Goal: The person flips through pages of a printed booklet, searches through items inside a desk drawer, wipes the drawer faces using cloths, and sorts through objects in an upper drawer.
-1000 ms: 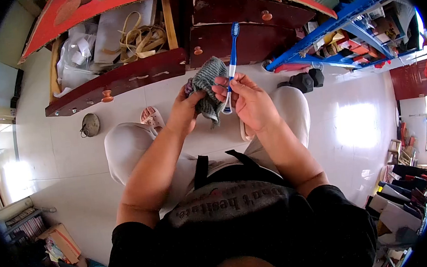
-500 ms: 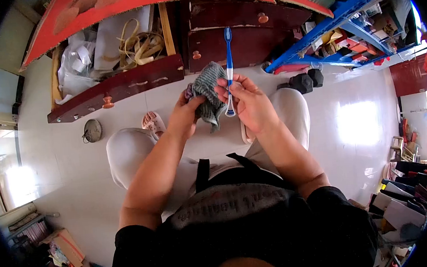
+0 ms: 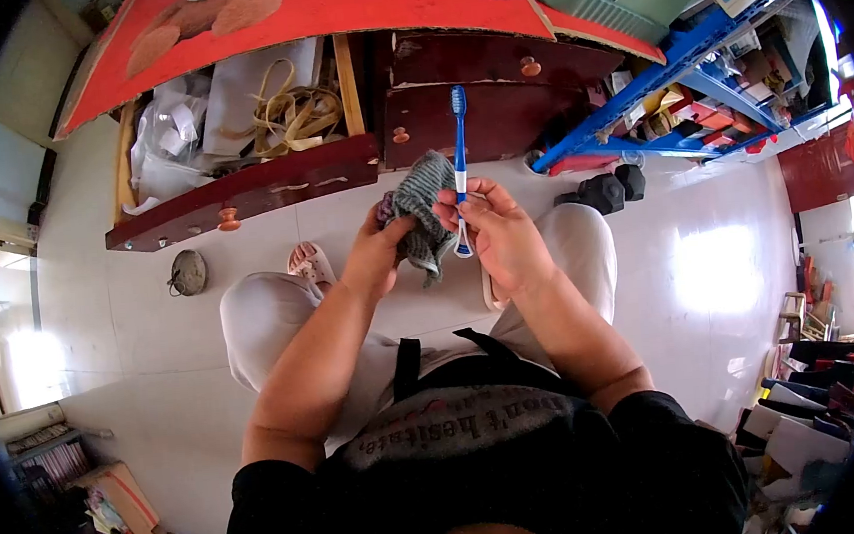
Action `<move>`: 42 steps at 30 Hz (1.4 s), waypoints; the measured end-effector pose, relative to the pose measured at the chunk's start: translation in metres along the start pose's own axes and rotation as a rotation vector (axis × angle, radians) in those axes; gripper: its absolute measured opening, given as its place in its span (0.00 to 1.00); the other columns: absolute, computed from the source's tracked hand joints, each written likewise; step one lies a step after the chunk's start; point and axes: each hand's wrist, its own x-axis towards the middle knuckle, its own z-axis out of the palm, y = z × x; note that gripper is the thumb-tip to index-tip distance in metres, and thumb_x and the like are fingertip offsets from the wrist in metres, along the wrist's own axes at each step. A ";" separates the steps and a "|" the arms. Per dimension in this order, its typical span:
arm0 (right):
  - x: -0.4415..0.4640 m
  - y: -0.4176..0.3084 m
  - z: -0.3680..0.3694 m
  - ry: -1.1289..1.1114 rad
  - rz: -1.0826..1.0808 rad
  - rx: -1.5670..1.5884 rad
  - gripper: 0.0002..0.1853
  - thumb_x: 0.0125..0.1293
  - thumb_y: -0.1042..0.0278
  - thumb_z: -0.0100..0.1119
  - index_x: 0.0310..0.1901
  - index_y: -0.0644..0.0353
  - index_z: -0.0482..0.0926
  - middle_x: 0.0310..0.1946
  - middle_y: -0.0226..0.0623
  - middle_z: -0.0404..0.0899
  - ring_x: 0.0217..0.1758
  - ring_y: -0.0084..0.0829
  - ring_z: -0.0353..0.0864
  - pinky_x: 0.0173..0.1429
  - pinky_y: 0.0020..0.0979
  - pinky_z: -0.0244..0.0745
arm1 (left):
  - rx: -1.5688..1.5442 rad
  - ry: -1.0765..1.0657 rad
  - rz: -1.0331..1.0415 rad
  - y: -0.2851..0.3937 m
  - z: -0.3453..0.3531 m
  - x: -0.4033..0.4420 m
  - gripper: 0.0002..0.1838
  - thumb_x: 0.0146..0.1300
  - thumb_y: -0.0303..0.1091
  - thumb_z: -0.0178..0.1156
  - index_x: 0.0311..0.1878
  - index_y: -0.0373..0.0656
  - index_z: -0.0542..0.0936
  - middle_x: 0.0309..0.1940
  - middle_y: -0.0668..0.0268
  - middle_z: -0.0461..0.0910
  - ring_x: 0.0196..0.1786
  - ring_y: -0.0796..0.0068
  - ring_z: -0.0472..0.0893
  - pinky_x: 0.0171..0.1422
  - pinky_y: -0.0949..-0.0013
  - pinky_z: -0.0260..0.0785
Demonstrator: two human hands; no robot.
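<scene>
My right hand pinches a blue and white toothbrush by the lower handle, its bristled head pointing up and away from me. A looped white and blue end sticks out below my fingers. Bunched in my left hand is a grey-green ribbed cloth, with a small purple patch by my fingers. The cloth hangs just left of the toothbrush; whether they touch I cannot tell. Both hands are held above the floor between my knees.
Ahead, an open dark-red drawer holds plastic bags and yellowish straps. Above it is a red tabletop. A blue shelf rack and dark dumbbells stand right. A round metal dish lies on the floor left.
The whole view has tilted slightly, so the drawer, cloth and toothbrush sit lower and more tabletop shows. Both hands keep the same holds.
</scene>
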 end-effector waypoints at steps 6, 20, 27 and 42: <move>-0.003 -0.013 0.013 0.013 0.076 -0.192 0.11 0.60 0.76 0.46 0.45 0.63 0.65 0.38 0.39 0.75 0.36 0.27 0.75 0.38 0.22 0.69 | 0.026 0.033 -0.019 0.001 0.006 -0.002 0.23 0.51 0.23 0.55 0.52 0.37 0.63 0.42 0.61 0.72 0.45 0.69 0.73 0.50 0.69 0.67; 0.098 -0.021 0.121 -0.270 0.006 -0.564 0.15 0.60 0.77 0.43 0.50 0.66 0.63 0.35 0.37 0.71 0.35 0.23 0.70 0.38 0.22 0.69 | -0.012 -0.053 0.064 -0.003 0.005 -0.002 0.24 0.50 0.22 0.54 0.53 0.35 0.62 0.42 0.60 0.71 0.43 0.71 0.73 0.49 0.70 0.66; 0.142 0.002 0.162 -0.325 -0.046 -0.672 0.27 0.58 0.78 0.43 0.60 0.68 0.49 0.39 0.43 0.70 0.38 0.27 0.72 0.41 0.24 0.70 | 0.005 -0.102 0.058 0.000 0.007 -0.002 0.27 0.50 0.23 0.55 0.55 0.33 0.61 0.43 0.59 0.72 0.45 0.69 0.72 0.53 0.68 0.64; 0.166 0.041 0.186 -0.883 -0.668 -1.824 0.18 0.57 0.58 0.50 0.49 0.52 0.71 0.54 0.39 0.65 0.63 0.46 0.53 0.63 0.41 0.50 | 0.050 -0.109 0.073 0.002 0.015 -0.005 0.24 0.48 0.22 0.55 0.52 0.33 0.63 0.42 0.58 0.72 0.44 0.68 0.73 0.51 0.67 0.65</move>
